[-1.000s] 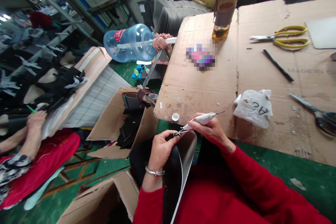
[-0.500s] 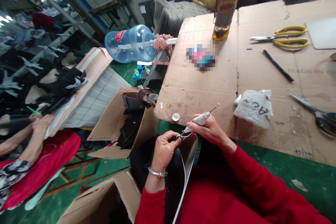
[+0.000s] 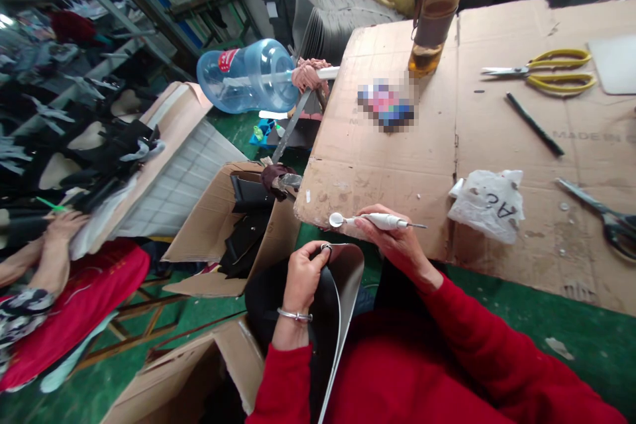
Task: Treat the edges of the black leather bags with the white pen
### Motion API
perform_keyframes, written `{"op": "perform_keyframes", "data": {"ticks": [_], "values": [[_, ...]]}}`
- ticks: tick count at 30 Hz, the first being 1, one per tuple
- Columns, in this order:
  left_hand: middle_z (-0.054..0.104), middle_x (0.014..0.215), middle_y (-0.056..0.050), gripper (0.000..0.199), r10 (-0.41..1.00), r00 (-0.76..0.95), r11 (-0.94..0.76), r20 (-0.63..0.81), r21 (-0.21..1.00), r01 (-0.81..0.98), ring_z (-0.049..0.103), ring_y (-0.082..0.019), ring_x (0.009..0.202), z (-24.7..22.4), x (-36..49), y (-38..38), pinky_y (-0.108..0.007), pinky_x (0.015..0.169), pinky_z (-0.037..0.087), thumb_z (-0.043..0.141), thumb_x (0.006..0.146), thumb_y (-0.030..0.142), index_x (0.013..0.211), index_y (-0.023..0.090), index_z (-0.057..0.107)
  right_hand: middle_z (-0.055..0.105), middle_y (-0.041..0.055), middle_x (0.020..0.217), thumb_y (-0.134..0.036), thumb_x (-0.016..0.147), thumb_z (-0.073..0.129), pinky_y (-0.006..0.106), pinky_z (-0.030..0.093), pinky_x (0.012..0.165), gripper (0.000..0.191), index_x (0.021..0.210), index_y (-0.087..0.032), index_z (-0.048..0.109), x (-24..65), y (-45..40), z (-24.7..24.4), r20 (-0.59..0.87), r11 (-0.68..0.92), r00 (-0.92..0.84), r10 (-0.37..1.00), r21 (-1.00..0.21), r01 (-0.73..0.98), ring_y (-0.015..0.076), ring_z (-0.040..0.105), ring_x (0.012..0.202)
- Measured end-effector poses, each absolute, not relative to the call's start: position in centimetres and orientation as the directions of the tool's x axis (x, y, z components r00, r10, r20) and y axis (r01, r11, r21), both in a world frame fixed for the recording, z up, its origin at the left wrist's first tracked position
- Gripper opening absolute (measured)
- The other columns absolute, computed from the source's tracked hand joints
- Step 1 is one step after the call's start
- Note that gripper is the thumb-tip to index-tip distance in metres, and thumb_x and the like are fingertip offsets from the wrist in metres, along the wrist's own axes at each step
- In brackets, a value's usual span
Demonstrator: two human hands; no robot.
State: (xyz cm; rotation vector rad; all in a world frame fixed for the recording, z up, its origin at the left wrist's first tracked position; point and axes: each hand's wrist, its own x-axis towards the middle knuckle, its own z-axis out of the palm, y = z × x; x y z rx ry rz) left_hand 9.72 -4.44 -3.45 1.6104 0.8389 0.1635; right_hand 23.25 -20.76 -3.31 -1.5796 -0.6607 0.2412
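My left hand [image 3: 305, 271], wearing a silver bangle, pinches the top edge of a bent sheet [image 3: 350, 265], black on one face and grey on the other. A small shiny ring-like piece [image 3: 326, 247] shows at its fingertips; how it is fixed cannot be made out. In my right hand [image 3: 397, 245] is a slim white bottle [image 3: 382, 220] with a narrow nozzle, its thin metal rod sticking out to the right. The nozzle points left at a small round white cup [image 3: 336, 219] on the table corner, at or very near its rim.
On the cardboard-covered table [image 3: 377, 172] lie yellow-handled scissors [image 3: 541, 71], black scissors [image 3: 616, 228], a dark stick [image 3: 534, 124], a plastic bag [image 3: 489, 205] and a drink bottle [image 3: 437, 20]. An open carton [image 3: 199, 258] stands left. A co-worker's hands [image 3: 64, 225] are further left.
My right hand has drawn the white bottle away from the sheet's edge and turned its nozzle left, up to the white cup. My left hand still holds the sheet, slightly lower.
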Motion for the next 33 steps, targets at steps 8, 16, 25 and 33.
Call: {"op": "perform_keyframes", "data": {"ticks": [8, 16, 25, 33], "values": [[0.069, 0.072, -0.002, 0.017, 0.568, 0.728, 0.082, -0.384, 0.907, 0.414, 0.058, -0.017, 0.070, -4.1, 9.7, -3.5, -0.027, 0.070, 0.044, 0.077, 0.072, 0.032, 0.076, 0.016, 0.076, 0.074, 0.0043, 0.092, -0.042, 0.096, 0.072, 0.028, 0.050, 0.071, 0.020, 0.098, -0.022, 0.074, 23.4, -20.8, -4.1, 0.265, -0.053, 0.780, 0.566, -0.933, 0.356, 0.0200, 0.067, 0.079], [0.071, 0.073, -0.004, 0.028, 0.462, 0.718, 0.330, -0.520, 0.852, 0.406, 0.060, -0.017, 0.067, -3.9, 10.8, -2.5, -0.026, 0.066, 0.047, 0.087, 0.062, 0.035, 0.077, 0.014, 0.077, 0.073, 0.0032, 0.086, -0.039, 0.097, 0.070, 0.026, 0.048, 0.066, 0.019, 0.094, -0.020, 0.074, 23.3, -20.7, -3.7, 0.267, -0.064, 0.790, 0.553, -0.931, 0.360, 0.0183, 0.066, 0.074], [0.072, 0.073, -0.004, 0.038, 0.389, 0.722, 0.420, -0.572, 0.808, 0.414, 0.062, -0.014, 0.066, -3.7, 10.9, -3.0, -0.024, 0.065, 0.049, 0.095, 0.056, 0.038, 0.078, 0.013, 0.078, 0.072, 0.0027, 0.087, -0.038, 0.097, 0.069, 0.025, 0.048, 0.064, 0.020, 0.095, -0.020, 0.074, 23.2, -20.7, -3.6, 0.213, -0.002, 0.827, 0.520, -0.968, 0.251, 0.0172, 0.065, 0.074], [0.073, 0.074, -0.005, 0.041, 0.334, 0.732, 0.440, -0.594, 0.785, 0.436, 0.063, -0.014, 0.064, -3.4, 10.9, -3.3, -0.024, 0.063, 0.048, 0.096, 0.055, 0.038, 0.082, 0.012, 0.078, 0.069, 0.0038, 0.081, -0.040, 0.097, 0.067, 0.026, 0.045, 0.059, 0.028, 0.086, -0.016, 0.075, 23.6, -21.6, -3.8, 0.157, 0.030, 0.729, 0.666, -0.982, 0.185, 0.0172, 0.063, 0.069]]}}
